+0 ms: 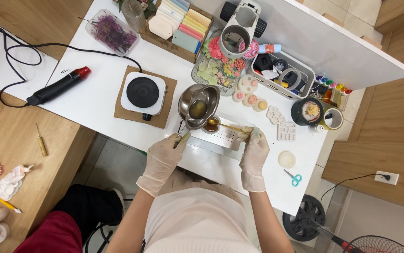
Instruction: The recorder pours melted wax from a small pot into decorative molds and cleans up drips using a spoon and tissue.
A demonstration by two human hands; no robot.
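My left hand (163, 157), in a thin glove, grips the handle of a small steel pouring pot (198, 105) with yellow liquid inside, tilted over a small brown cup (211, 124). My gloved right hand (254, 149) holds a thin wooden stick (230, 127) whose tip reaches the brown cup. Both hands hover over a white perforated rectangular tray (222, 136) on the white table (94, 98).
A white hot plate (142, 92) sits on cardboard to the left, a black heat gun (57, 86) with cord beyond it. Flower shapes, silicone moulds (286, 131), a black jar (306, 111), teal scissors (294, 177), a round disc (287, 159) and a grey organiser bin (281, 75) lie to the right.
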